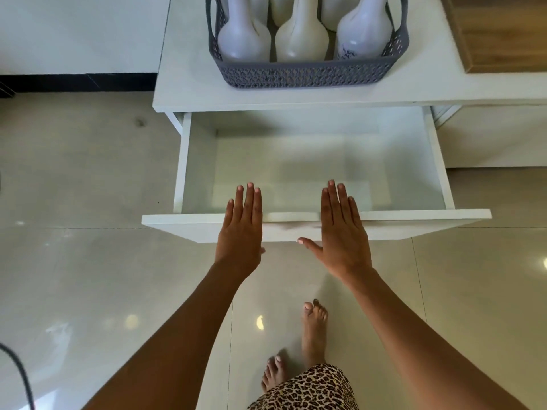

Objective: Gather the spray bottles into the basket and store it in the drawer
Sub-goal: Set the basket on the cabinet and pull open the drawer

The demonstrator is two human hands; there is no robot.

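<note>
A grey perforated basket (307,74) stands on top of the white cabinet (183,84), holding several white spray bottles (244,39) upright; their tops are cut off by the frame. Below it the white drawer (461,216) is pulled out and its inside is bare. My left hand (241,229) and my right hand (343,232) are stretched flat, palms down, fingers extended, over the drawer's front panel. Neither hand holds anything.
Glossy beige floor tiles (74,247) surround the cabinet. A wooden surface (503,34) lies at the top right. My bare feet (313,329) and a leopard-print garment are below the drawer. A dark cable (20,377) curves at the bottom left.
</note>
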